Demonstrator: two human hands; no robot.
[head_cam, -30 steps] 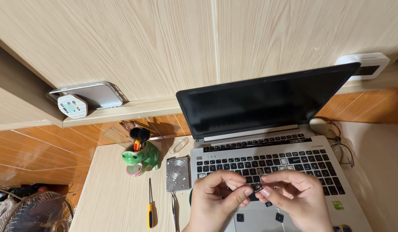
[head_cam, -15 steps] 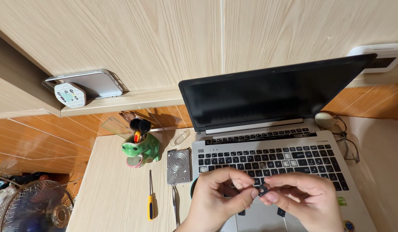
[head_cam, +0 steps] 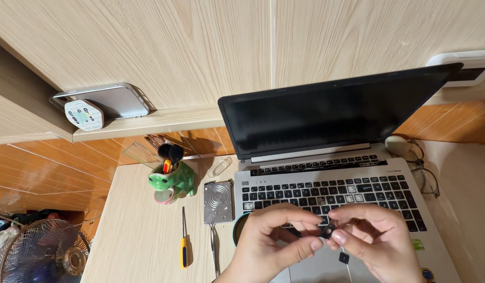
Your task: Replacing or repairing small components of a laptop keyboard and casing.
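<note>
Fingers (head_cam: pixel 311 244) pinch small black keycap (head_cam: pixel 328 230) (square, plastic)

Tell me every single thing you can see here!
Open silver laptop: one, dark screen, black keys, on the desk, right.
Small black keycap: one, pinched between both hands.
Loose black keycap: one, on the palm rest.
Green frog-shaped pen holder: one, left of the laptop.
Silver metal hard drive: one, beside the keyboard.
Yellow-handled screwdriver: one, on the desk.
Metal tweezers: one, below the drive.
Silver phone: one, on the shelf.
Wire-rimmed glasses: one, right of the laptop.
Grey fan: one, bottom left.
Left hand: one, holding the keycap.
Right hand: one, holding the keycap.
</note>
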